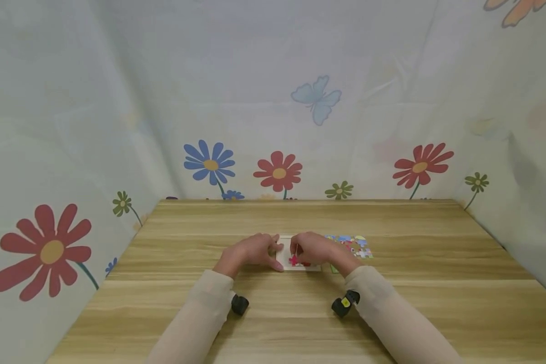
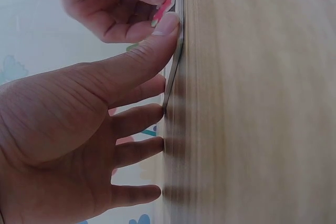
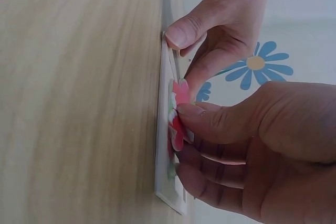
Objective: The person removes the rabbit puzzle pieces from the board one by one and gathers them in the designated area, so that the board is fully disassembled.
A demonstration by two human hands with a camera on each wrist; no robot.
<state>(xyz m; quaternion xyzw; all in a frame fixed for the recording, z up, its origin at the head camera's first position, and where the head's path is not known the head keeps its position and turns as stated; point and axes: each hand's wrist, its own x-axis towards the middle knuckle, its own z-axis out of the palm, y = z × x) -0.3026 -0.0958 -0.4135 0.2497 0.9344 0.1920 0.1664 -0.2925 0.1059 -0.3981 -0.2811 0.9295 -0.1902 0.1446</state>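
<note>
A shallow white puzzle tray (image 1: 296, 269) lies on the table between both hands. At its left side is my left hand (image 1: 257, 250), the thumb resting on the tray's near corner. In the left wrist view its other fingers reach out fairly straight, tips at the tabletop. My right hand (image 1: 316, 247) pinches a red jigsaw piece (image 3: 178, 132) between thumb and fingers, tilted up close over the tray. Further red-and-green pieces (image 3: 171, 169) lie in the tray under it, partly hidden by the right hand's fingers.
To the right of the tray, several colourful jigsaw pieces (image 1: 364, 253) lie together, partly covered by the right wrist. The wooden table (image 1: 282, 318) reaches back to a pale curtain (image 1: 255, 101) printed with flowers and a butterfly. Small black cameras (image 1: 239, 305) hang at both wrists.
</note>
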